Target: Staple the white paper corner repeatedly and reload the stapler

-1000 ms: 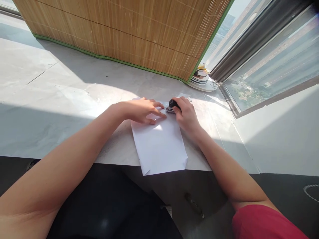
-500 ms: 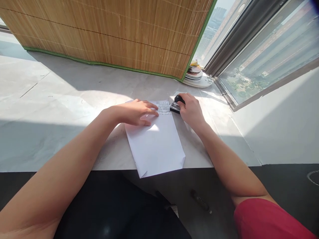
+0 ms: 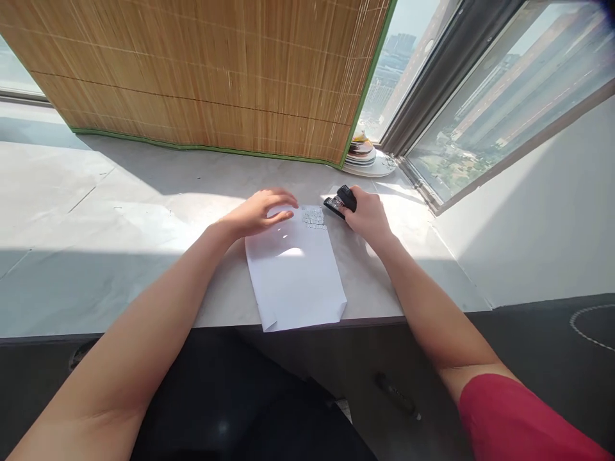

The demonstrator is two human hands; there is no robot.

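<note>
White paper (image 3: 298,282) lies on the light counter, its near edge hanging slightly past the front and its near corners folded. A dense patch of staples (image 3: 314,218) covers its far right corner. My right hand (image 3: 369,212) grips a black stapler (image 3: 342,202), which is off the paper, just right of that corner; its jaws look apart. Over the paper's far left part is my left hand (image 3: 266,212), fingers apart and curved, holding nothing. Whether its fingertips touch the sheet I cannot tell.
A bamboo blind (image 3: 202,77) with green edging hangs behind the counter (image 3: 96,282). Several stacked plates (image 3: 368,160) stand in the far right corner by the window frame (image 3: 423,83). Loose staples are scattered on the counter. A white wall (image 3: 538,211) rises on the right.
The stapler has come off the paper's corner and tilted, its jaws now apart. My left hand has lifted and drawn back left from the stapled patch. The view has shifted slightly.
</note>
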